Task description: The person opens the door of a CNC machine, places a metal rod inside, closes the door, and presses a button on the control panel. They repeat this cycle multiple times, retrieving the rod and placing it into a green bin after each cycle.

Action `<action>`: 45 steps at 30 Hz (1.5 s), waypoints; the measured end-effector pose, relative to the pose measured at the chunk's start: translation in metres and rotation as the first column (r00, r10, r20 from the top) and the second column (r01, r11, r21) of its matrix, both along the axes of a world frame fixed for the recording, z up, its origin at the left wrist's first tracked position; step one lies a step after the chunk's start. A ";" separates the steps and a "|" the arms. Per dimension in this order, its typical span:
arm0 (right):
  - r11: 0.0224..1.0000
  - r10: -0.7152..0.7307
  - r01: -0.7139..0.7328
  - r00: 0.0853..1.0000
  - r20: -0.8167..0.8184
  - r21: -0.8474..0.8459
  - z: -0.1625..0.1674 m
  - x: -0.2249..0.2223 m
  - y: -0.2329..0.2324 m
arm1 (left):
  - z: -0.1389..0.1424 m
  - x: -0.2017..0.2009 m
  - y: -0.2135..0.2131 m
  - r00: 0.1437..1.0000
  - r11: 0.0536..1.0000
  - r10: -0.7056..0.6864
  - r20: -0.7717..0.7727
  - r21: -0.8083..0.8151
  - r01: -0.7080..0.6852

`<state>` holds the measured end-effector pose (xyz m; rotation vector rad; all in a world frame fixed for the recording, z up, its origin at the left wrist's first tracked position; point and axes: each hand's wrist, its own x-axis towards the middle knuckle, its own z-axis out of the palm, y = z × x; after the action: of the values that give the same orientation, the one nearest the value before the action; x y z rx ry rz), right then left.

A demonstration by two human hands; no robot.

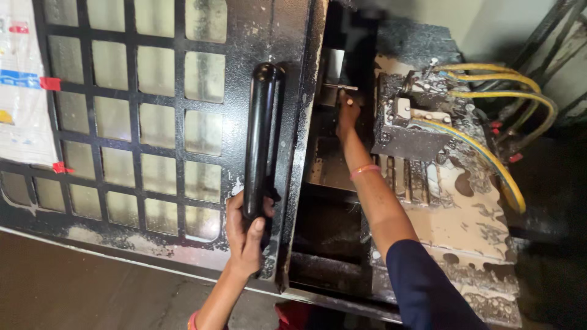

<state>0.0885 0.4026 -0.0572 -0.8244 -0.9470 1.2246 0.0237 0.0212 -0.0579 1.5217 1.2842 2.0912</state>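
In the head view, a black, gridded metal machine door (153, 122) with small frosted panes is seen from above, pulled a little aside from the opening beside it. A long, glossy black tubular handle (263, 134) is mounted upright along the door's edge. The lower end of this handle is grasped by the left hand (246, 235), with the fingers wrapped around the tube and the thumb laid over its front.

The right arm is stretched through the gap into the dark, grimy machine interior (333, 183). A thin pink band (365, 170) is worn on that wrist, and a dark blue sleeve (425, 287) covers the upper arm. The right hand (347, 115) is held far inside, just below a short, slim metal rod (340, 87) that projects sideways from a pale fixture; the fingertips appear to be touching or pinching it, but whether it is truly gripped cannot be told from this angle.

To the right of the arm, a soiled metal housing (452, 201) with flaking pale coating is seen, and several yellow hoses (498, 91) are looped across its top. On the far left of the door, a white printed sheet (21, 85) is fixed with strips of red tape (50, 84).
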 end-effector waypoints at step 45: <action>0.954 -0.102 0.155 0.972 -0.210 0.255 -0.047 0.000 0.054 | 0.022 -0.002 -0.003 0.940 0.983 0.165 -0.298 -0.022 -0.180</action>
<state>0.0888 0.4562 -0.1041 -0.5302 -0.8629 1.0150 0.0215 0.0184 -0.0362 1.8124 1.6137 1.9674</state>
